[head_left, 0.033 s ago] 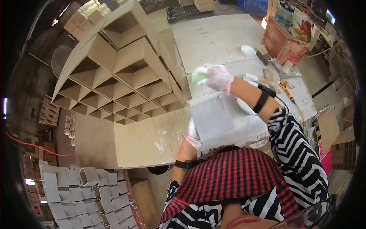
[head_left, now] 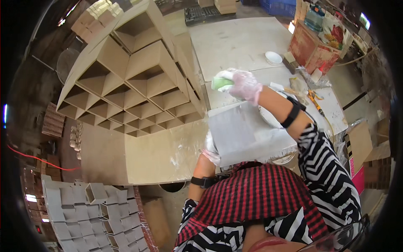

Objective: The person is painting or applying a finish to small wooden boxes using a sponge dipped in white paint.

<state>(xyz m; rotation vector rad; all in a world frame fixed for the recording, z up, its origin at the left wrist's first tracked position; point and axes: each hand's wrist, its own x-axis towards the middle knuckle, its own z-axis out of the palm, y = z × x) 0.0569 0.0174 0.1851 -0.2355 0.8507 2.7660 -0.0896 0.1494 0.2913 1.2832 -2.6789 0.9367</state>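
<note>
My right hand (head_left: 241,86), in a whitish glove smeared with white, pinches a pale green sponge (head_left: 221,82) above the far edge of a box. That box (head_left: 231,131) has a flat top coated grey-white and stands on the table right in front of me. Along its left side my left hand (head_left: 211,150), also gloved, grips the edge; its fingers are partly hidden by the box. Under my right forearm shows the rim of a large white bowl (head_left: 268,117), mostly covered by the arm and box.
Bare brown boxes (head_left: 130,80) are stacked tall on the left. Grey-coated boxes (head_left: 86,210) stand in rows at lower left. Across the table (head_left: 235,42) are a small white bowl (head_left: 273,58), a yellow-and-black hand tool (head_left: 315,102) and a red-stained crate (head_left: 308,46) bearing a water jug (head_left: 314,19).
My right hand with the sponge has shifted slightly to the right. My left hand and the box have barely moved.
</note>
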